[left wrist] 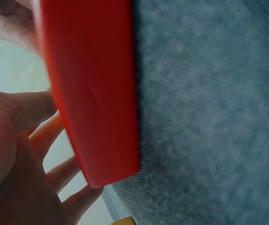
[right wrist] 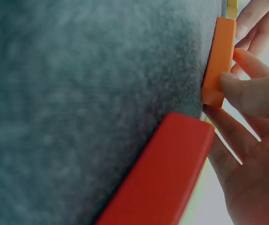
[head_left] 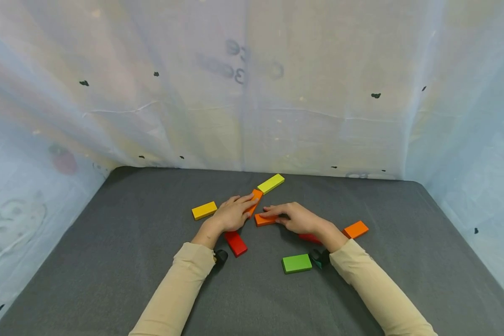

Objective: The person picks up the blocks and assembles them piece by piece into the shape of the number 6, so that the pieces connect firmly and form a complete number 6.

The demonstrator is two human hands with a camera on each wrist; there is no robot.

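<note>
My left hand (head_left: 232, 212) lies with its fingers stretched over an orange block (head_left: 256, 196), which is set at a slant. Beyond that block's far end is a lime-yellow block (head_left: 271, 184). With thumb and fingers, my right hand (head_left: 296, 218) pinches a second orange block (head_left: 265, 220) low on the cloth. The right wrist view shows the thumb on one side of this orange block (right wrist: 219, 61) and fingers on the other. A red block (head_left: 236, 243) lies beneath the left wrist and hides part of that hand in the left wrist view.
A yellow block (head_left: 204, 210) lies left of the left hand. Another red block (head_left: 310, 238) is partly hidden under the right forearm, with an orange block (head_left: 356, 229) beyond it. A green block (head_left: 297, 263) sits nearer. Pale sheeting (head_left: 252, 116) hangs around the grey surface (head_left: 151, 261).
</note>
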